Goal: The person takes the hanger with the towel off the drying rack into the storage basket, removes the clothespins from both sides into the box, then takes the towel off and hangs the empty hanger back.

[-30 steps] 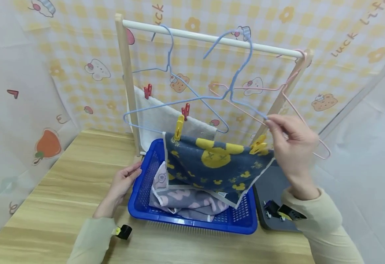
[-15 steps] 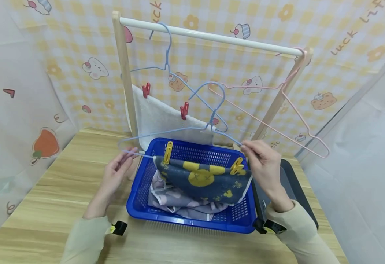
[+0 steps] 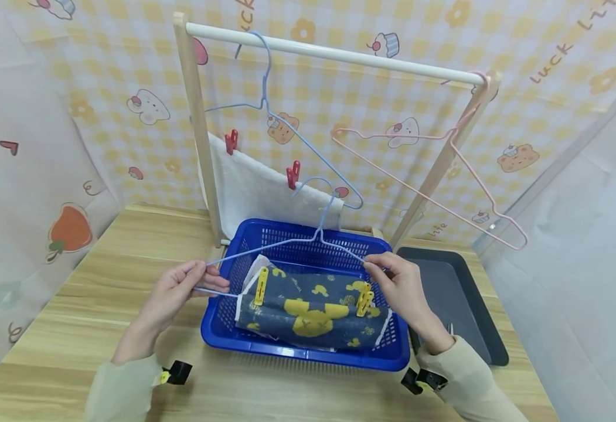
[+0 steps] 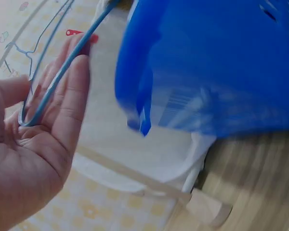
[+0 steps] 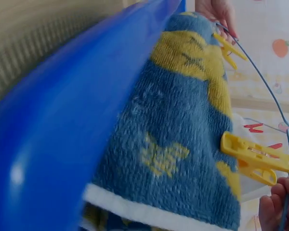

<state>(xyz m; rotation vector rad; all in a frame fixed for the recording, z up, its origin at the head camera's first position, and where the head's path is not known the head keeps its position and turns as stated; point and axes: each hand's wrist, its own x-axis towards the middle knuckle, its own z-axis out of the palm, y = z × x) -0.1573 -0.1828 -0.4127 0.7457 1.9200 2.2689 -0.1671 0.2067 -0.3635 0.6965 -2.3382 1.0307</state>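
Observation:
A light blue wire hanger (image 3: 265, 250) is tilted over the blue plastic basket (image 3: 308, 356). Over its lower bar hangs a dark blue towel (image 3: 281, 337) with yellow cartoon figures, fixed by two yellow clothespins (image 3: 261, 287). My left hand (image 3: 173, 293) holds the hanger's left end; in the left wrist view the wire's bend lies across the palm (image 4: 38, 159), with the thumb against the wire. On the other side, my right hand (image 3: 400, 290) pinches the hanger's right shoulder between thumb and fingers, near the second yellow clothespin (image 5: 255, 159).
Behind the basket stands a rack with a white rail (image 3: 339, 54). A second blue hanger (image 3: 308, 143) with a white towel (image 3: 265, 193) on red clothespins hangs at its left, a pink hanger (image 3: 397, 170) at its right. A dark grey tray (image 3: 466, 293) lies to the basket's right.
The hanger with the towel has come down and toward me, over the basket. My left hand has moved from the basket's rim to the hanger's left end; my right hand has come down and left.

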